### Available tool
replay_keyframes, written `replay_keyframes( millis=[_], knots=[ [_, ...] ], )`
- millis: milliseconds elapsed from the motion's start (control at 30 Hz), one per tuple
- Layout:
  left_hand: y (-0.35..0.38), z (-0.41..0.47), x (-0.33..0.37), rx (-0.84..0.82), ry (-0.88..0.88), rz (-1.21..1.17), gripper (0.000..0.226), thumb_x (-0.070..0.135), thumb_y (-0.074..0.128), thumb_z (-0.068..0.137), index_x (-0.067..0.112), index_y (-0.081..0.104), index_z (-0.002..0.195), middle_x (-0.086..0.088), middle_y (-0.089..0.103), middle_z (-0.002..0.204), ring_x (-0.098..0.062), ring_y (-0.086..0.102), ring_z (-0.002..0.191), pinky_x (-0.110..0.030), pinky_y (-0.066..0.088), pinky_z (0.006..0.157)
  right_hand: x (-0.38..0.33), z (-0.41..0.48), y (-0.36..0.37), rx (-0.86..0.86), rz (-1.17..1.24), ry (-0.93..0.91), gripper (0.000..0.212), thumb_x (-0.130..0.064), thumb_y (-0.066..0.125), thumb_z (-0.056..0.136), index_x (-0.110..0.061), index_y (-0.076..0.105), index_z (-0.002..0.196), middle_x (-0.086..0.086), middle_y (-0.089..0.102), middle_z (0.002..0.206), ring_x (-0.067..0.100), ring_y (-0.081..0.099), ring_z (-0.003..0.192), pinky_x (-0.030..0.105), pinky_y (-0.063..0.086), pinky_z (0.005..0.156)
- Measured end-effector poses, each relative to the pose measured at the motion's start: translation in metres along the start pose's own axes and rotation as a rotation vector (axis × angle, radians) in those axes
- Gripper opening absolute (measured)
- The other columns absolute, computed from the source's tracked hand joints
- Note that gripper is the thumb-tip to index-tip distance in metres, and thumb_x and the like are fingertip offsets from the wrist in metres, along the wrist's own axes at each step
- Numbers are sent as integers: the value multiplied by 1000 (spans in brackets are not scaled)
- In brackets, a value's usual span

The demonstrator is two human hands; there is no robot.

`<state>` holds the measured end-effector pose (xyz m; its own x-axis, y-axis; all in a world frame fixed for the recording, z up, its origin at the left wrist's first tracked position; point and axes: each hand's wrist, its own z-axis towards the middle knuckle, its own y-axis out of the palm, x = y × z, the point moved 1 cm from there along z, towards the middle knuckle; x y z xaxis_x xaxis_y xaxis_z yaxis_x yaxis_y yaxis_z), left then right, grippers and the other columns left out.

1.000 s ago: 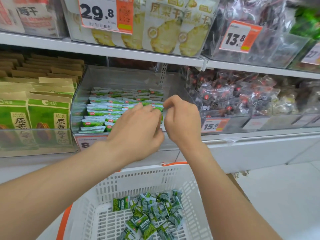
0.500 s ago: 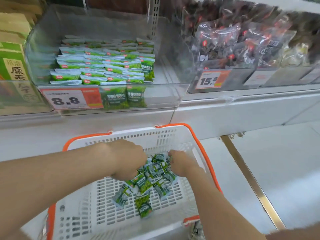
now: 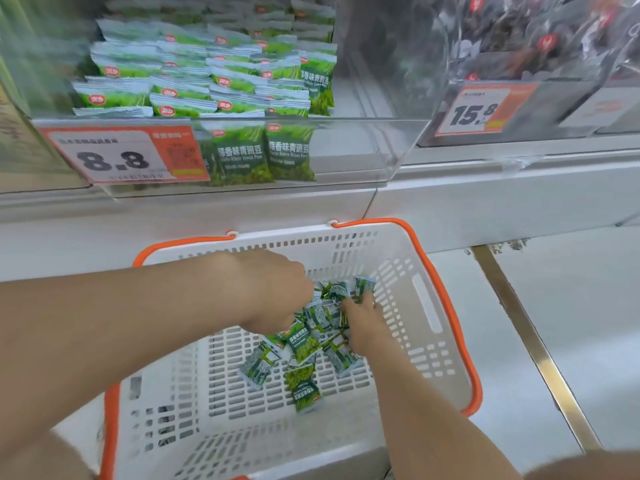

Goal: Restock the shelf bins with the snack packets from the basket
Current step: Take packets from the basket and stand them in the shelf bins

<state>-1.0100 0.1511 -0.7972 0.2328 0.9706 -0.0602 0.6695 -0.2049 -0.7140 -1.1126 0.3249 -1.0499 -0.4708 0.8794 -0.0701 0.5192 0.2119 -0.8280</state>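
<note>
Shop shelving fills the top of our view. On it a clear bin holds flat stacks of green packs, with an 8.8 tag on its front. The right part of its floor shows no packs. Below the shelf sits the white basket, and both our hands are down in it.

The packets lie heaped on the basket floor towards its far right corner. They point every way, some flat and some on edge, so the pile has no common long axis. It sits between the hands: our left hand is on its left edge and our right hand on its right, neither clearly nearer. A few loose packets lie on our side of the heap, apart from both hands. We judge the carry will go up and ahead to the bin.

The left hand shows its back, fingers curled under and hidden. The right fingertips are sunk among the wrappers. We cannot tell whether either hand is pinching a packet. Blur smears the print, so the number of packets is unclear.
</note>
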Motion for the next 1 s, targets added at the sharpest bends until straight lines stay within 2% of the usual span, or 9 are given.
replay_keyframes(
  millis=[133, 233, 367, 433, 567, 667, 733, 867, 1000],
  knots=[
    [-2, -1, -4, 10, -14, -16, 25, 21, 38, 108, 11, 54, 92, -4, 40, 79, -20, 43, 63, -37, 42, 64, -1, 4, -14, 56, -21, -14, 42, -7, 72, 87, -16, 56, 124, 13, 48, 138, 34, 55, 116, 42, 55, 92],
    [-7, -6, -6, 24, -27, -15, 27, 23, 39, 108, 13, 51, 87, -3, 42, 79, -20, 43, 63, -37, 43, 62, -12, 0, -36, 98, 184, 1, 32, -22, 65, 86, -13, 58, 117, 9, 68, 105, 28, 66, 91, 42, 61, 77],
    [-17, -16, -9, 78, -59, -7, 34, 26, 40, 109, 21, 38, 76, -2, 43, 81, -19, 45, 64, -36, 44, 59, -37, -18, -85, 226, 454, -110, 12, -29, 68, 88, -19, 62, 85, 1, 63, 70, 20, 60, 68, 29, 47, 60],
    [-23, -22, -11, 146, -94, -1, 26, 27, 43, 109, 19, 45, 84, -2, 42, 82, -21, 48, 66, -37, 47, 60, -50, -34, -111, 256, 557, -254, 21, -27, 70, 85, -26, 59, 67, -3, 56, 58, 11, 48, 54, 26, 38, 55],
    [-36, -36, -17, 252, -218, -50, 22, 21, 56, 105, 16, 42, 88, -1, 38, 80, -22, 48, 69, -36, 42, 60, -72, -75, -160, 302, 658, -435, 21, -20, 79, 81, -31, 61, 77, -11, 45, 63, 2, 41, 52, 20, 31, 51],
    [-47, -54, -21, 285, -276, -129, 33, 40, 73, 96, 16, 50, 95, -1, 41, 84, -25, 51, 77, -37, 44, 64, -83, -107, -191, 250, 711, -556, 11, -21, 83, 79, -21, 74, 84, 1, 62, 70, 10, 51, 62, 31, 42, 60],
    [-52, -65, -22, 321, -265, -229, 50, 52, 82, 83, 16, 49, 80, 0, 46, 78, -23, 55, 72, -38, 46, 60, -87, -127, -209, 218, 783, -596, 9, -20, 83, 79, -18, 75, 80, 3, 68, 71, 10, 54, 63, 33, 44, 62],
    [-62, -85, -28, 558, -187, -547, 41, 49, 93, 68, 17, 69, 73, 4, 66, 60, -15, 67, 62, -33, 53, 57, -89, -162, -235, 417, 979, -598, 14, -16, 82, 79, -15, 70, 71, 6, 66, 64, 12, 55, 60, 34, 41, 56],
    [-82, -109, -39, 817, -118, -935, 25, 32, 93, 73, 13, 78, 81, 1, 75, 65, -11, 74, 59, -32, 61, 55, -96, -187, -263, 504, 1541, -591, 33, -13, 83, 88, -14, 69, 118, 10, 77, 82, 22, 70, 68, 31, 53, 60]
  ],
)
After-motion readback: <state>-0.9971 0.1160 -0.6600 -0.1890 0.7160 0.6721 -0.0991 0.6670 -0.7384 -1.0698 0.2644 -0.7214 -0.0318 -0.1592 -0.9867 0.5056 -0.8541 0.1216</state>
